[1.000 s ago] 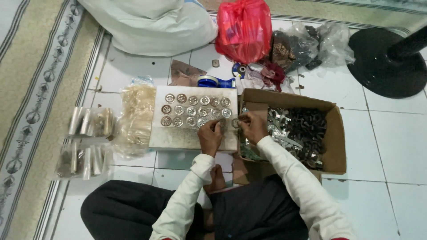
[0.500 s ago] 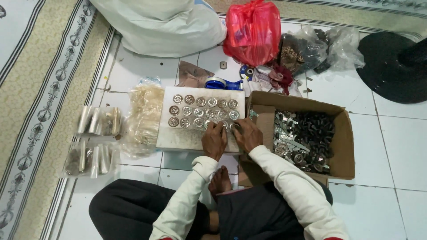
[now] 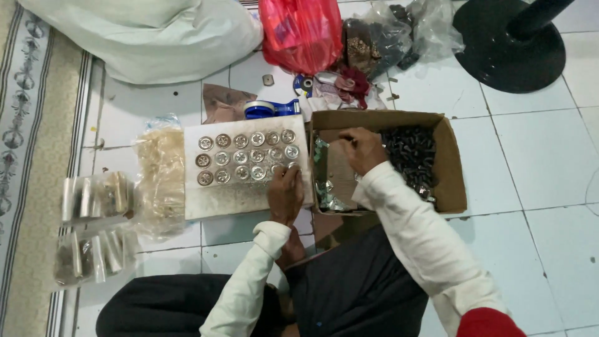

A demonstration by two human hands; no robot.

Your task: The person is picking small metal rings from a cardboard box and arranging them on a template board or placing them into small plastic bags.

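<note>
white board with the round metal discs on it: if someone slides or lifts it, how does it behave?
The white board looks flat and stiff, so it would probably slide easily on the smooth tiled floor. The round metal discs appear to lie loose in rows; tilting likely scatters them. The left hand rests on its edge.

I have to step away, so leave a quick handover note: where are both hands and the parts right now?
Left hand: fingers down on the white board at the third row's right end; grip unclear.
Right hand: inside the cardboard box, above the dark metal parts; whether it holds one is unclear.
Done: two rows of five round metal discs, plus at least four in the third.
Left: the board's lower half is bare.
</note>
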